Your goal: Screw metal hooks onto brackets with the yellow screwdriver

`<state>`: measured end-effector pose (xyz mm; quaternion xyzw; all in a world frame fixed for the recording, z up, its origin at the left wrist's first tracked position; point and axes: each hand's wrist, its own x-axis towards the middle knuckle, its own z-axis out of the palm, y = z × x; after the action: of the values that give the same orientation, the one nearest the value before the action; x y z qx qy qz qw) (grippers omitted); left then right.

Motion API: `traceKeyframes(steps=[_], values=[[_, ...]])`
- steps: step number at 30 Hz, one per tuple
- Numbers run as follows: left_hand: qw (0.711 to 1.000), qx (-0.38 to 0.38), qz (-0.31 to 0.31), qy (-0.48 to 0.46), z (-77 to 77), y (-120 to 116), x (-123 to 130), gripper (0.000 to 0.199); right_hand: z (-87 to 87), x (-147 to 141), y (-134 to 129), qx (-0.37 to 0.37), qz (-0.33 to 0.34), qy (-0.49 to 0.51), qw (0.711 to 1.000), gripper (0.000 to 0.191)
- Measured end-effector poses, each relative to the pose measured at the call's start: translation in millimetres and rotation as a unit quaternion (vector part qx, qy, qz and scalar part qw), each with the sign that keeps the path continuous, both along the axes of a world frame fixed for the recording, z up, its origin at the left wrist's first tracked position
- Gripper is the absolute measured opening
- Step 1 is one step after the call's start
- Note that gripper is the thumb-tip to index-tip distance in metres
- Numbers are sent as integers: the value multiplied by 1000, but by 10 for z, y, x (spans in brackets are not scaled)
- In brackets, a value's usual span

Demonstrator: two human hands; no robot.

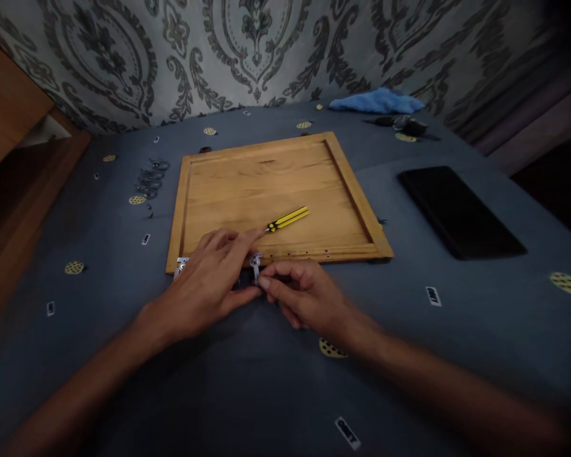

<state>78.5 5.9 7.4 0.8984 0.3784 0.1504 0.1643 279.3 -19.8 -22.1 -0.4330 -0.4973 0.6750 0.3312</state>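
Observation:
A framed wooden panel (266,190) lies flat on the blue-grey cloth. My left hand (209,273) rests across its near edge, fingers stretched over the wood and thumb apart below the edge. Between thumb and forefinger of my right hand (304,292), a small silvery metal fitting (255,261) is pinched upright at that same edge. Its lower end is partly hidden by my fingertips. A yellow and black screwdriver (289,218) lies on the panel, its tip by my left forefinger. Another metal piece, hinge-like (181,263), sits at the panel's near left corner, partly covered by my left hand.
Several small metal parts (150,179) lie left of the panel. To the right is a black flat rectangular object (459,211). A blue cloth (379,100) and a dark tool (402,124) lie at the back right. Wooden furniture (19,120) stands at the left.

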Motion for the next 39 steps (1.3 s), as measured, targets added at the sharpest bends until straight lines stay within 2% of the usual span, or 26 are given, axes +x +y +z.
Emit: traceKeyframes(steps=[5, 7, 8, 10, 12, 14, 15, 17, 23, 30, 35, 39], values=[[1000, -1, 10, -3, -6, -13, 0, 77, 15, 21, -27, 1, 16, -33, 999, 27], [1000, -3, 13, -2, -5, -19, -1, 80, 8, 56, -44, 59, 6, -68, 996, 30], [1000, -4, 15, -2, -3, -21, 0, 81, -1, 80, -53, 116, -8, -100, 988, 30], [1000, -9, 15, -1, 3, -25, 4, 82, -26, 133, -67, 272, -39, -177, 945, 26], [1000, -16, 20, -1, 7, -27, 13, 81, -56, 182, -76, 419, -52, -252, 871, 23], [999, -23, 30, 0, 6, -28, 22, 80, -82, 217, -78, 502, -43, -314, 805, 23], [999, -25, 35, 0, 3, -29, 27, 80, -92, 228, -76, 523, -35, -338, 782, 23], [999, -24, 40, 2, -2, -32, 33, 80, -106, 241, -68, 542, -23, -363, 757, 25], [999, -7, 51, 9, -5, -41, 38, 82, -116, 269, -37, 580, 5, -373, 724, 30], [999, -10, 45, 12, 10, -41, 44, 83, -66, 273, -32, 587, 23, -369, 721, 32], [999, -9, 42, 13, 10, -42, 40, 85, -61, 305, -7, 574, 60, -381, 723, 37], [999, -10, 41, 8, 8, -38, 36, 84, -74, 314, 3, 587, 60, -401, 701, 37]])
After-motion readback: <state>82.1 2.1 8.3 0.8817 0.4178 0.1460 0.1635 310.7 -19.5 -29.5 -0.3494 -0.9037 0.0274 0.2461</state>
